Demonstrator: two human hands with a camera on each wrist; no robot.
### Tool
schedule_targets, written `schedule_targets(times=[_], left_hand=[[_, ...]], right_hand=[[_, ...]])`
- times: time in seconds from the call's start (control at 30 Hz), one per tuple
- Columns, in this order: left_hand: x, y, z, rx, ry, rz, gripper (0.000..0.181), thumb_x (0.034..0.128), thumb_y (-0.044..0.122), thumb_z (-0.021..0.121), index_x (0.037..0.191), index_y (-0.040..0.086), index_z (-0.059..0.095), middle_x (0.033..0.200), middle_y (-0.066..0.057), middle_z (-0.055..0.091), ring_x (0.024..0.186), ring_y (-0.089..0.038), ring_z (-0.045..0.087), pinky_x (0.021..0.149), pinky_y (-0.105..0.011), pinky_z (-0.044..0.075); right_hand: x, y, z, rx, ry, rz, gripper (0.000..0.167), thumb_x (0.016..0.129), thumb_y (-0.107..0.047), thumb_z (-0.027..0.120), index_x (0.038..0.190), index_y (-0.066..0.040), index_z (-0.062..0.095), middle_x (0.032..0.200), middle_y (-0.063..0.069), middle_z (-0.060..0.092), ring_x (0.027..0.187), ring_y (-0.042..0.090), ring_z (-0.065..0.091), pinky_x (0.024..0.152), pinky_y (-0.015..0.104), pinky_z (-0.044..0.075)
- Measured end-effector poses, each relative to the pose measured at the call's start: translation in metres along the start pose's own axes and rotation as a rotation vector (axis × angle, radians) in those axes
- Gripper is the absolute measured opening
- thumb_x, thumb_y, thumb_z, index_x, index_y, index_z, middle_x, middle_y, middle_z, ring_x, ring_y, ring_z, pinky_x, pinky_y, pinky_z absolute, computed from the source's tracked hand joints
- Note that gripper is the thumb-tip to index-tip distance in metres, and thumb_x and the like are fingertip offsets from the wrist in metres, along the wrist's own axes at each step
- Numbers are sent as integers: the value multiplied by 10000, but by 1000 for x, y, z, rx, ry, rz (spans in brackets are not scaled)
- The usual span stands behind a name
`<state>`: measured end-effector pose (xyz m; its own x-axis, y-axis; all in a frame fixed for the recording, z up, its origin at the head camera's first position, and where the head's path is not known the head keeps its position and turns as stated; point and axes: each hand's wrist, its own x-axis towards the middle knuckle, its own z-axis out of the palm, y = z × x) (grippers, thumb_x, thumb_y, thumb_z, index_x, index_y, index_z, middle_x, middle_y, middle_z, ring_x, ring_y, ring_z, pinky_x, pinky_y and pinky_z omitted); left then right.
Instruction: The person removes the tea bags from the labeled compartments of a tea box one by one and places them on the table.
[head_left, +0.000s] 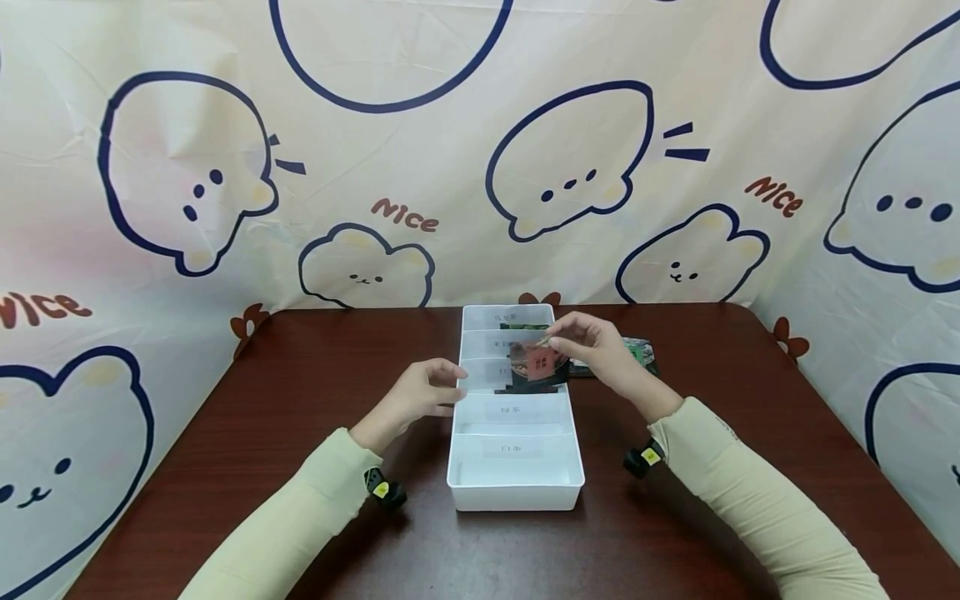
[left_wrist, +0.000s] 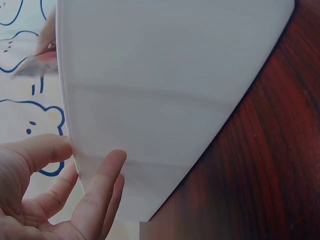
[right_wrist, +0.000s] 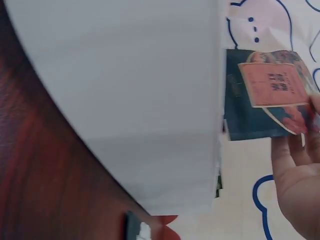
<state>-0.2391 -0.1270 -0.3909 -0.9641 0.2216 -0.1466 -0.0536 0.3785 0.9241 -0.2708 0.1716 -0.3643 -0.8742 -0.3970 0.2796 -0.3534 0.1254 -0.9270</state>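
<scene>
A long white divided box [head_left: 517, 498] stands on the table between my hands. My right hand [head_left: 603, 354] pinches a thin, dark tea packet [head_left: 538, 363] by its upper right edge, above the box's middle compartments. The packet's red label [right_wrist: 275, 86] faces the right wrist camera. My left hand [head_left: 416, 387] touches the box's left side; in the left wrist view its thumb [left_wrist: 50, 150] meets the rim while other fingers rest along the outer wall. Printed labels [head_left: 521, 448] mark the compartments. Dark and green packet edges [head_left: 528, 389] show inside, partly hidden by the held packet.
Green packets [head_left: 642, 353] lie on the brown table [head_left: 315, 400] right of the box, partly behind my right hand. A cartoon-printed cloth [head_left: 450, 167] hangs behind the table and along its sides.
</scene>
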Motion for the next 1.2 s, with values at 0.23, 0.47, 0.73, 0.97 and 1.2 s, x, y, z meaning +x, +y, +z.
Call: schedule_targets(times=[0.23,0.47,0.73,0.97,1.2], left_hand=[[-1,1,1,0,5,-5,288,851,47,709,1128,33,634,1158,-173,605,866,-241,662,783,-431,593],[-2,2,1,2,2,-1,306,855,46,703,1149,13,625,1159,-174,607,867,-239,659,787,-432,593],[-1,1,1,-7,1,-8,301,853,45,708,1143,20,630,1147,-171,606,857,-235,662,781,-420,596],[-1,1,1,0,7,-14,304,851,49,712,1144,26,633,1156,-169,606,861,-235,663,783,-418,596],[0,2,1,2,2,-18,315,853,51,711,1154,19,625,1168,-172,603,867,-238,660,801,-433,589]], right_hand=[[4,-10,-19,143,156,-106,184,923,-80,642,1101,-34,639,968,-56,692,843,69,656,719,200,566],[4,-16,-55,207,296,-129,150,918,-69,643,1058,-105,679,891,-66,715,701,39,621,500,127,446],[1,-2,-112,314,439,-61,182,890,-78,669,1072,-79,681,920,-41,722,738,55,629,606,154,538],[-9,28,-155,195,538,57,258,876,-168,696,1120,-89,664,924,-109,710,750,29,618,626,127,521],[-25,61,-182,-58,560,237,151,899,-292,662,1048,-269,654,855,-260,667,747,-29,577,621,118,484]])
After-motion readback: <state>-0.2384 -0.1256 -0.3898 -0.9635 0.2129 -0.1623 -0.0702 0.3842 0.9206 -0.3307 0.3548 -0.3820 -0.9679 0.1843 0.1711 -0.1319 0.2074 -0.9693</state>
